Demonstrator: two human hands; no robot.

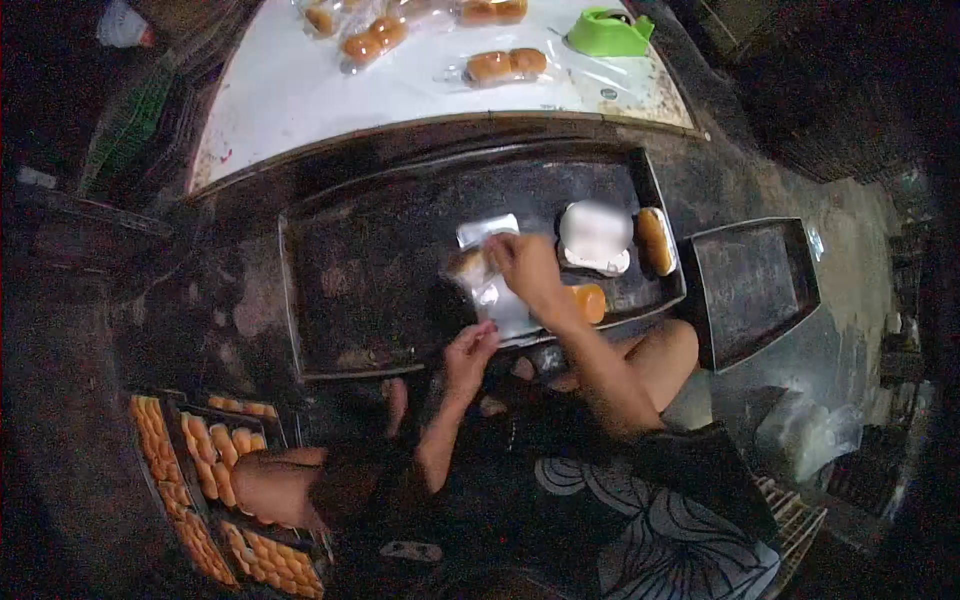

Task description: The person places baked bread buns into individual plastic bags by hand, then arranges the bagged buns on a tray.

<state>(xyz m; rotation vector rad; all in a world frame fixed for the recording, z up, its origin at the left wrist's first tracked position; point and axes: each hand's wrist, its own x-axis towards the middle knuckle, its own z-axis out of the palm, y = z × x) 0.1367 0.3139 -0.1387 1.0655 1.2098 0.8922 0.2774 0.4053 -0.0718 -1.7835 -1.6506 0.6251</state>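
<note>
My right hand is closed in a pinch over the large dark tray. Its fingertips are at a blurred, clear plastic bag with a bread roll inside. Silvery plastic bags lie under and beside this hand. My left hand hovers at the tray's near edge, fingers partly curled but apart, holding nothing that I can see. Right of my right hand sits a white round-topped item, blurred on top. One bread roll leans by the tray's right wall; another roll is partly behind my right forearm.
Beyond the tray, a white table carries several bagged rolls and a green object. A smaller dark tray lies to the right. Trays of rolls stand at lower left, near my leg. Clear plastic lies at right.
</note>
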